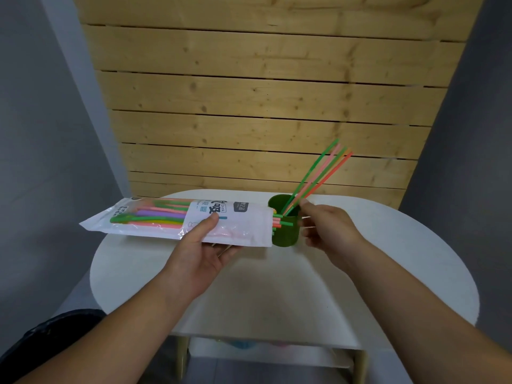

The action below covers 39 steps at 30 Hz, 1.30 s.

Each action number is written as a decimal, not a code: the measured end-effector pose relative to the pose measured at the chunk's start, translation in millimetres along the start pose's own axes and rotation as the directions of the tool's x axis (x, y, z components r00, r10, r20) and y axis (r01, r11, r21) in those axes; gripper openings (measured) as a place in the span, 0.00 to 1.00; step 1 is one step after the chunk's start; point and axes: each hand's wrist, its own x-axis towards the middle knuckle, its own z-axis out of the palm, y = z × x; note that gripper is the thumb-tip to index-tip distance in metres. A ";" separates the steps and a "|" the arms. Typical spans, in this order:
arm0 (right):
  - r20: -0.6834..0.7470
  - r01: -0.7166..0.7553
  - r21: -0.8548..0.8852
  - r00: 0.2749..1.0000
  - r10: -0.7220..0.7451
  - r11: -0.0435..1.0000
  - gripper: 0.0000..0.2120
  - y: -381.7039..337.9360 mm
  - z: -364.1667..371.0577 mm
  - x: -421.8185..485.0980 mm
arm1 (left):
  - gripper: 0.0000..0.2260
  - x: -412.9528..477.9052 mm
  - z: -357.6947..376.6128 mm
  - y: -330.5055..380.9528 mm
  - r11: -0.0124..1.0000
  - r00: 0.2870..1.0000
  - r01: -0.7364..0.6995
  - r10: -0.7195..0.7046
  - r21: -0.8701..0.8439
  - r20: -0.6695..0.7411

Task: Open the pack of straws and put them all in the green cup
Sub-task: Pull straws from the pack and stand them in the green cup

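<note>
Backing the whole scene is a slatted wooden wall (266, 92), with grey surfaces to either side. In front of it stands a white rounded table (277, 286); its near half is bare, and its curved edges fall away left and right of the forearms, leaving open room on the near side and to the far right of the cup. A lower shelf (271, 353) shows beneath the near edge, contents blurred.

The pack of straws (177, 220) is held level above the table's left rear portion, long axis running left to right, its left end overhanging the table edge. Its right end is open, and several straw tips project from it, reaching over the front of the green cup (285, 223).

The green cup stands upright near the table's rear edge, right of centre. About 5 loose straws (318, 173) lean out of it toward the upper right, against the wall backdrop.

The left hand (199, 250) supports the pack from below, thumb pressed on the top face, fingers curled underneath.

The right hand (327, 225) sits just right of the cup, fingers partly curled toward its rim; whether the fingertips pinch a straw cannot be told.
</note>
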 end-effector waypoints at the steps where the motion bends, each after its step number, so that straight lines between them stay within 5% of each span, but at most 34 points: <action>1: 0.084 0.005 0.021 0.996 -0.006 1.000 0.16 0.0 2.4 -5.3 | 0.16 0.1 0.8 -0.2 1.000 1.000 0.001 -0.001 -0.004 0.005; 7: 0.237 0.032 0.196 0.968 -0.079 0.980 0.01 1.6 12.0 -18.0 | 0.12 -2.3 6.9 -2.9 1.000 0.999 -0.002 0.002 0.009 0.035; 13: 0.186 0.060 0.218 0.977 -0.101 0.974 0.02 -2.0 4.4 -17.7 | 0.15 -5.6 7.0 2.0 1.000 1.000 -0.014 0.014 -0.020 0.009; 20: 0.187 -0.068 0.405 0.982 -0.009 0.912 0.02 -7.3 -12.2 -16.3 | 0.14 -5.6 4.5 11.2 0.996 0.998 -0.056 0.054 -0.064 -0.034; 24: 0.258 -0.119 0.362 0.966 0.023 0.925 0.27 3.4 -3.9 -21.9 | 0.14 -5.5 5.4 14.3 0.993 0.997 -0.074 0.070 -0.094 -0.045; 26: 0.296 -0.101 0.252 0.955 0.022 0.962 0.30 12.7 7.6 -27.0 | 0.14 -5.7 5.6 15.6 0.992 0.996 -0.077 0.073 -0.102 -0.047; 30: 0.219 0.027 0.320 0.970 -0.102 0.947 0.13 19.9 34.9 -31.0 | 0.13 -7.0 7.3 11.8 0.993 0.998 -0.055 0.051 -0.102 -0.037; 39: 0.000 0.039 0.653 0.999 -0.052 0.756 0.07 -0.2 45.0 -25.3 | 0.13 -8.2 6.9 4.0 0.989 0.998 -0.039 0.032 -0.143 -0.047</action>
